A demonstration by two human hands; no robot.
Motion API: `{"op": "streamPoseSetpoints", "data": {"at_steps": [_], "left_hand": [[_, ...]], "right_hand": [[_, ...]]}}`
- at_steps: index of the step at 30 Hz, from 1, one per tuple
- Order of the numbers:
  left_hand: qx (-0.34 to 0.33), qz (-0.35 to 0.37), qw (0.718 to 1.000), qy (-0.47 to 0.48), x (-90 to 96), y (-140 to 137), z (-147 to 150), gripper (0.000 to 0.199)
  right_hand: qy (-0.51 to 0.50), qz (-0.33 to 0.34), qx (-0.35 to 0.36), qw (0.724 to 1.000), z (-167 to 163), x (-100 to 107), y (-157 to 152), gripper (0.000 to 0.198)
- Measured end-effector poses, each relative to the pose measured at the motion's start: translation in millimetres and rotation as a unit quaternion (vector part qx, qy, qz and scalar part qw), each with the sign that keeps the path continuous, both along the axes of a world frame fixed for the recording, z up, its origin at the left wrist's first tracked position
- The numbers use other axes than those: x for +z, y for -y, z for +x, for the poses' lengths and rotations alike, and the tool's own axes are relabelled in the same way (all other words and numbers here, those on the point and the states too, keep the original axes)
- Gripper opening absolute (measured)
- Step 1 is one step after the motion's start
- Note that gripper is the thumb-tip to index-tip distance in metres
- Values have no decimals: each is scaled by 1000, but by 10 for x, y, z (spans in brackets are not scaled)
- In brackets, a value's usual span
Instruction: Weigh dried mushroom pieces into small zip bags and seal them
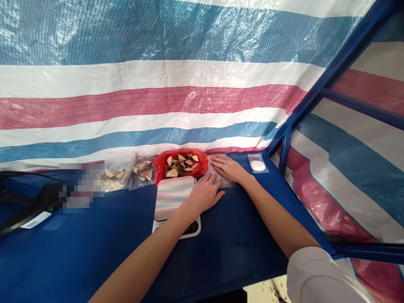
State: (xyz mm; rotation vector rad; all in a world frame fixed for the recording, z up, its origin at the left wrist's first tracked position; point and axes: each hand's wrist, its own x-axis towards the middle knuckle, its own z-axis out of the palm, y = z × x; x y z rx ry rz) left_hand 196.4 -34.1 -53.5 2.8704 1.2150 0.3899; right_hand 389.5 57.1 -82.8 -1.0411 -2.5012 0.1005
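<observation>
A stack of clear plastic bags or one flat clear bag (227,183), I cannot tell which, lies on the blue table. My right hand (232,169) rests across its upper part, fingers stretched out. At the bag's left edge is my left hand (205,194), palm down with fingers apart, its wrist over the right side of a kitchen scale (173,198). Nothing sits on the scale's silver plate, and my left forearm hides part of its control panel. Just behind the scale stands an open red plastic bag (160,165) holding dried brown and cream slices.
Left of the red bag are clear bags of slices (143,171) and of paler pieces (118,179). A black object with a white label (36,220) lies farther left. A small bag with a white oval item (258,166) lies right, near the blue metal frame (285,153).
</observation>
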Motion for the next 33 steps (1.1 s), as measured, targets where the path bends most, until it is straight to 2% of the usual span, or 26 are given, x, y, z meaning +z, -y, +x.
{"op": "streamPoseSetpoints", "data": {"at_steps": [4, 9, 12, 15, 20, 25, 29, 33], "left_hand": [[5, 2, 1000, -11, 34, 11, 12, 41], [27, 29, 998, 47, 122, 25, -34, 41], [36, 66, 992, 101, 185, 56, -200, 38], [62, 98, 984, 137, 243, 140, -496, 37], [131, 132, 971, 150, 226, 374, -1165, 39], [219, 128, 962, 101, 33, 539, -1752, 47], [259, 96, 960, 40, -115, 586, -1980, 53], [276, 61, 959, 4, -175, 609, -2009, 58]], "right_hand": [[-10, -25, -4, 1000, 14, 60, -26, 35], [-112, -42, -51, 991, 89, 284, 65, 37], [-158, -30, -49, 986, 117, 421, 254, 34], [-151, -22, -56, 987, 83, 476, 537, 32], [-76, -20, -83, 993, -131, 358, 1055, 32], [-24, 1, -125, 992, -401, 142, 1336, 31], [-12, -5, -134, 991, -508, 15, 1378, 35], [5, -18, -134, 991, -518, -23, 1391, 40]]}}
